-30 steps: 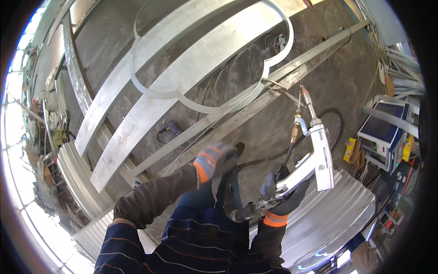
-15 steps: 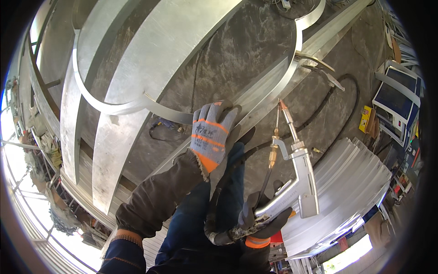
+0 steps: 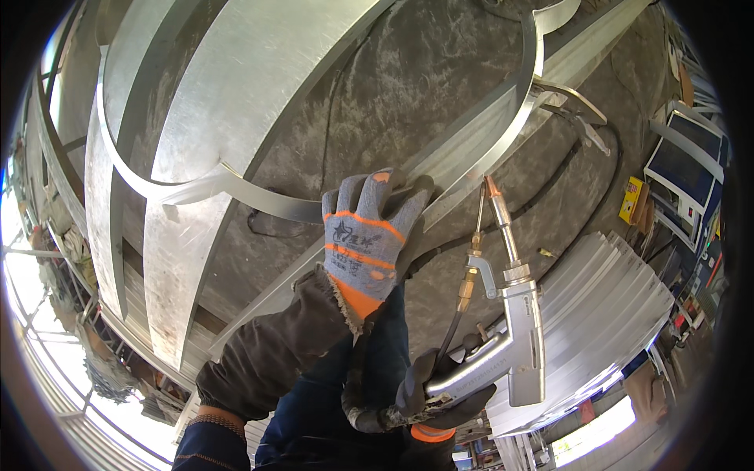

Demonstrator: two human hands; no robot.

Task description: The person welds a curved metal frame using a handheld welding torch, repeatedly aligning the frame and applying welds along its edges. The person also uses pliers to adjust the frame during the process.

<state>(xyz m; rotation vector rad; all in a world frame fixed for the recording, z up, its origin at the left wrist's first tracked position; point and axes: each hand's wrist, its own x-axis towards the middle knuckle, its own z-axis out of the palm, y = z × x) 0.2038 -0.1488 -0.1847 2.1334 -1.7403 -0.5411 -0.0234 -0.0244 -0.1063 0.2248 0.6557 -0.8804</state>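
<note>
My left hand (image 3: 363, 235), in a grey and orange work glove, is laid over a curved metal strip (image 3: 275, 202), its fingertips bent over the upper edge. The strip bends round in scalloped arcs across the metal beams. In my right hand (image 3: 440, 392), also gloved, is a silver handheld welding gun (image 3: 503, 337), gripped by its handle. Its copper nozzle (image 3: 491, 185) and a thin wire-feed tube (image 3: 480, 206) point up, close to the lower edge of the strip. Contact between tip and strip cannot be made out. A ground clamp (image 3: 581, 125) is at the strip's right side.
Broad curved metal panels (image 3: 228, 94) fill the upper left. A straight metal beam (image 3: 463, 141) runs diagonally beneath the strip. Stacked metal sheets (image 3: 589, 322) lie at right, below a yellow box (image 3: 631, 199) and a blue-and-white framed unit (image 3: 691, 157). A black cable (image 3: 550, 184) loops over the floor.
The view has shifted slightly. My left hand stays on the strip with its fingers a little more spread, and the welding gun's tip remains near the strip's edge.
</note>
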